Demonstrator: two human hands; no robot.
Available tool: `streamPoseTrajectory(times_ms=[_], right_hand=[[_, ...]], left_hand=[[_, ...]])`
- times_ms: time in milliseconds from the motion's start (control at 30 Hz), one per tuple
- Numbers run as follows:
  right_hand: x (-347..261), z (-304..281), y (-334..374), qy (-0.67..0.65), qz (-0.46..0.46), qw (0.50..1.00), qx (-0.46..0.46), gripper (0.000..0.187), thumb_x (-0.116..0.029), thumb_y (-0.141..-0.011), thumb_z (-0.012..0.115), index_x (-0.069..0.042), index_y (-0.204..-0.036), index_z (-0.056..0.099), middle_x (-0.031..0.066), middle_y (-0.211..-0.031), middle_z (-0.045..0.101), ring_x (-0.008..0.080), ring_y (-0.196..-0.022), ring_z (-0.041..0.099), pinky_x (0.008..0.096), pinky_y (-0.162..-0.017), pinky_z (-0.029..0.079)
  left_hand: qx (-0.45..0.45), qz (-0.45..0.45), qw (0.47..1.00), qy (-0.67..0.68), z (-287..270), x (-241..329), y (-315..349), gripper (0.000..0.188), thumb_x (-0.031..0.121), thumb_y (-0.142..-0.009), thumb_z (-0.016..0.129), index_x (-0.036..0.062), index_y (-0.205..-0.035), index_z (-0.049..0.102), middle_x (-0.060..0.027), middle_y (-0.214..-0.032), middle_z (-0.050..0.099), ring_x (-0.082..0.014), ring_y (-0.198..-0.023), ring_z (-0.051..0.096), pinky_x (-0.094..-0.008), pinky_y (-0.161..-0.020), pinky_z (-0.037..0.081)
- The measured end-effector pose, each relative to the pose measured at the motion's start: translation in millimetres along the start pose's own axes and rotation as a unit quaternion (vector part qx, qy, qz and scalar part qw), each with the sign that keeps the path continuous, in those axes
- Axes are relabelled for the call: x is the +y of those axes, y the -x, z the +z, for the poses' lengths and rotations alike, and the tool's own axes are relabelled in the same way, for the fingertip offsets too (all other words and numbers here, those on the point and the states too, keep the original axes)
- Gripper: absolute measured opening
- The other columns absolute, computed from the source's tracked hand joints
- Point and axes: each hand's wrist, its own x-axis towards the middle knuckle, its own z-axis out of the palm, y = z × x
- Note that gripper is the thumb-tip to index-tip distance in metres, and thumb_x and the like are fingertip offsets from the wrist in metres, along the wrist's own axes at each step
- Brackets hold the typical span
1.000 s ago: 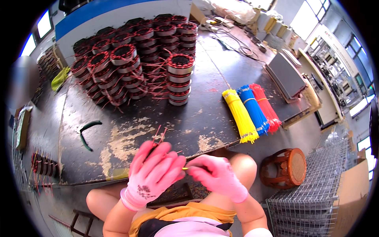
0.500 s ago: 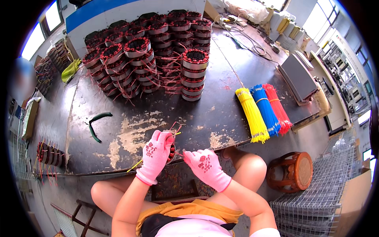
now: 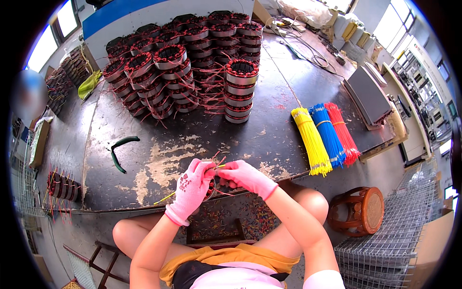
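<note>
Both my hands wear pink gloves and meet at the table's front edge. My left hand (image 3: 190, 185) is closed, thumb and fingertips pinching a thin yellow wire (image 3: 166, 198) whose tail sticks out to the left. Against it, my right hand (image 3: 249, 178) is closed too, its fingertips at the yellow wire's other end and the reddish lead wires. Just below the fingers shows part of a motor stator (image 3: 210, 190) with red windings, mostly hidden by the gloves. Beyond my hands stands a stack of stators (image 3: 239, 91) with red leads trailing left.
Green-handled pliers (image 3: 115, 153) lie open on the worn table (image 3: 269, 130). Yellow (image 3: 310, 142), blue (image 3: 328, 137) and red wire bundles (image 3: 344, 135) lie at right. Many stator stacks (image 3: 168, 58) fill the back. More stators (image 3: 64, 188) lie at left; a wooden stool (image 3: 358, 212) stands right.
My right hand has moved left and up from beside the stator to my left hand's fingertips, closing on the wire ends. My left hand has stayed almost in place.
</note>
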Motion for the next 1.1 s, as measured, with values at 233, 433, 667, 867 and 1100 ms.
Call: streamPoseTrajectory(times_ms=[233,433,667,867,1100], right_hand=[[-1,5,-12,-0.016,0.018,1.0,0.005,0.016,-0.02,-0.1,0.064,-0.004,-0.104,0.067,0.0004,-0.088,0.068,0.0069,-0.068,0.057,0.0216,-0.058,0.044],[30,33,32,-0.044,-0.114,0.983,0.14,0.016,-0.011,-0.1,0.062,-0.005,-0.113,0.067,0.0028,-0.095,0.068,0.0108,-0.073,0.062,0.0225,-0.066,0.05],[21,41,45,0.325,-0.395,0.793,0.332,0.017,-0.007,-0.088,0.072,-0.01,-0.104,0.073,0.0104,-0.096,0.068,0.0269,-0.083,0.068,0.0339,-0.071,0.055],[12,30,43,0.259,-0.282,0.897,0.222,0.018,-0.007,-0.094,0.063,-0.005,-0.111,0.069,0.0134,-0.098,0.071,0.0266,-0.083,0.07,0.0346,-0.074,0.055],[6,24,41,0.318,-0.348,0.852,0.229,0.016,-0.004,-0.093,0.063,-0.001,-0.108,0.07,0.0073,-0.091,0.069,0.0125,-0.071,0.064,0.0285,-0.066,0.053]], left_hand=[[0.006,-0.018,1.0,-0.02,-2,3,1,0.018,0.013,-0.095,0.064,0.011,-0.113,0.064,-0.0098,-0.099,0.061,-0.0327,-0.082,0.067,-0.0407,-0.067,0.054],[-0.006,-0.02,1.0,-0.016,1,3,3,0.017,0.011,-0.092,0.067,0.0097,-0.108,0.065,-0.01,-0.098,0.061,-0.0316,-0.08,0.067,-0.0399,-0.066,0.054],[-0.043,0.001,0.998,-0.046,-5,4,2,0.013,0.011,-0.09,0.069,0.0092,-0.103,0.067,-0.0103,-0.1,0.06,-0.0323,-0.082,0.067,-0.0417,-0.068,0.054],[-0.071,0.025,0.996,-0.049,-7,4,3,0.011,0.008,-0.089,0.068,0.0052,-0.1,0.066,-0.0155,-0.114,0.056,-0.0364,-0.093,0.064,-0.043,-0.076,0.054],[-0.078,0.076,0.984,-0.142,-14,18,-5,0.016,0.007,-0.087,0.068,0.0065,-0.102,0.063,-0.0124,-0.107,0.059,-0.0346,-0.092,0.064,-0.0431,-0.075,0.054]])
